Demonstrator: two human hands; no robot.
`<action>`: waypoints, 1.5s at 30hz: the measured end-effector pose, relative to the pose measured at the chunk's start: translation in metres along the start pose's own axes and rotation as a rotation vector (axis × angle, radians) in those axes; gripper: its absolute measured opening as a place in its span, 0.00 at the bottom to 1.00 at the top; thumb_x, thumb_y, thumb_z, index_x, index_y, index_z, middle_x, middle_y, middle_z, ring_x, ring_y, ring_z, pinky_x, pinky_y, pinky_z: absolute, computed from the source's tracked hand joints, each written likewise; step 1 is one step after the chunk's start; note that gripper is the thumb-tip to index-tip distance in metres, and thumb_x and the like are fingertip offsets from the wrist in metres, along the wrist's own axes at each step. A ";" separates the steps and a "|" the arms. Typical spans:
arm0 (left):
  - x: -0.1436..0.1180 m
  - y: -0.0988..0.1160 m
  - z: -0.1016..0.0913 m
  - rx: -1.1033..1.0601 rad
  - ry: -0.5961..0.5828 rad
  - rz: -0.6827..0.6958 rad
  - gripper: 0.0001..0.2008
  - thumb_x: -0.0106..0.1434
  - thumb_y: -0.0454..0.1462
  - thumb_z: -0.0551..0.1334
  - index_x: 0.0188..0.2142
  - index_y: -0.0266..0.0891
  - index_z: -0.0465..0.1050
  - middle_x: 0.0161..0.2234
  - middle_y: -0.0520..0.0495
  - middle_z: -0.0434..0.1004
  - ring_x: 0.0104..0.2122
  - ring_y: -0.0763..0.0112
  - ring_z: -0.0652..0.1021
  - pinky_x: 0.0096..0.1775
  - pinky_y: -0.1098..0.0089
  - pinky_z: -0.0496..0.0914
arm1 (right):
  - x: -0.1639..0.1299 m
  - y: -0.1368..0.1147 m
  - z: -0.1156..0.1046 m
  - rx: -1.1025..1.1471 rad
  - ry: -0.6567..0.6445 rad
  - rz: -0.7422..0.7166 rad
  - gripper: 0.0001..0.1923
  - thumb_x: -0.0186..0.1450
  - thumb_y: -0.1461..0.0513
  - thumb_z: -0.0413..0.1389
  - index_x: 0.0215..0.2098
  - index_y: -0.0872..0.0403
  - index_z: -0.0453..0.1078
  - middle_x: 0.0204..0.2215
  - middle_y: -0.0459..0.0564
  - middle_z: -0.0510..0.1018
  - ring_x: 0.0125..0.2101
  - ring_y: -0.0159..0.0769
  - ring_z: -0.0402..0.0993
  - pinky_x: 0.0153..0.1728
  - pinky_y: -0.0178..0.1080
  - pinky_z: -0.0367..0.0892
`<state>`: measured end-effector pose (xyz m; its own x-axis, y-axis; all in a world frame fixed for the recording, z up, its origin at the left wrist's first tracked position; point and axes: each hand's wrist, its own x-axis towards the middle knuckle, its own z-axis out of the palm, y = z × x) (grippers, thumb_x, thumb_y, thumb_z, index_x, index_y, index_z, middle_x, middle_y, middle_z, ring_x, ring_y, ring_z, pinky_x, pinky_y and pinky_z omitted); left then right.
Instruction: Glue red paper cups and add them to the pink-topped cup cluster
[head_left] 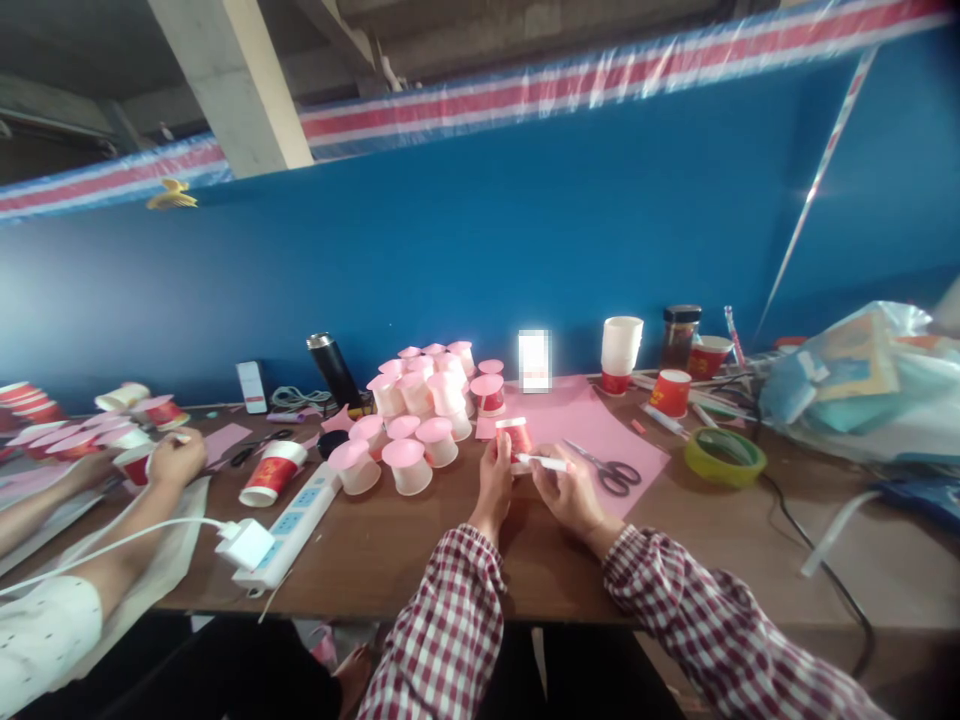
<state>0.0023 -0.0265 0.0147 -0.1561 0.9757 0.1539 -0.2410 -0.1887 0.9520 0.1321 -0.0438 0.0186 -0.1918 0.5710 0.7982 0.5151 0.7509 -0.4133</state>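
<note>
The left hand (493, 478) is curled round a small red paper cup (516, 438) held between both hands — the right hand (571, 490) pinches a white pen (545, 462) against it; scissors (606, 468) lie just right.

1. Scissors (611, 470) lie on the pink sheet (592, 425) before me.
2. A green tape roll (724, 456) sits to my right.
3. A white power strip (289, 525) rests on my tabletop (420, 560).
</note>
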 end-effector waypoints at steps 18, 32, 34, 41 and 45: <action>0.003 -0.009 -0.002 0.048 0.006 0.001 0.26 0.61 0.58 0.58 0.37 0.37 0.74 0.32 0.45 0.77 0.31 0.66 0.76 0.35 0.68 0.69 | 0.001 0.003 0.003 -0.013 0.073 0.012 0.08 0.71 0.62 0.48 0.35 0.53 0.67 0.27 0.50 0.76 0.24 0.36 0.72 0.27 0.37 0.67; 0.004 -0.010 -0.002 0.091 0.023 0.027 0.27 0.61 0.59 0.57 0.37 0.36 0.74 0.33 0.44 0.77 0.32 0.66 0.76 0.35 0.68 0.70 | 0.005 -0.003 -0.003 -0.028 0.060 0.060 0.09 0.70 0.62 0.49 0.32 0.53 0.68 0.24 0.48 0.74 0.22 0.34 0.70 0.26 0.36 0.66; 0.004 -0.010 -0.002 0.096 0.019 0.030 0.27 0.61 0.59 0.57 0.36 0.35 0.74 0.33 0.43 0.77 0.32 0.66 0.76 0.35 0.68 0.70 | 0.004 -0.001 -0.002 -0.029 0.066 0.072 0.10 0.70 0.62 0.49 0.32 0.53 0.68 0.25 0.48 0.74 0.22 0.34 0.70 0.26 0.36 0.66; 0.002 -0.007 -0.002 0.101 0.008 0.036 0.26 0.62 0.58 0.58 0.35 0.35 0.74 0.32 0.43 0.77 0.33 0.65 0.76 0.37 0.67 0.69 | 0.002 0.008 0.002 -0.034 0.094 0.093 0.11 0.70 0.59 0.49 0.32 0.52 0.69 0.25 0.51 0.75 0.23 0.37 0.71 0.28 0.39 0.69; 0.002 -0.006 -0.002 0.098 0.006 0.029 0.26 0.61 0.58 0.58 0.34 0.36 0.74 0.32 0.44 0.77 0.31 0.66 0.75 0.36 0.68 0.68 | 0.002 0.009 0.004 -0.038 0.116 0.105 0.10 0.70 0.60 0.48 0.33 0.52 0.69 0.25 0.51 0.75 0.23 0.37 0.71 0.29 0.39 0.69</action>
<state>0.0017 -0.0237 0.0089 -0.1676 0.9692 0.1804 -0.1416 -0.2048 0.9685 0.1333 -0.0349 0.0145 -0.0386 0.6015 0.7979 0.5588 0.6750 -0.4818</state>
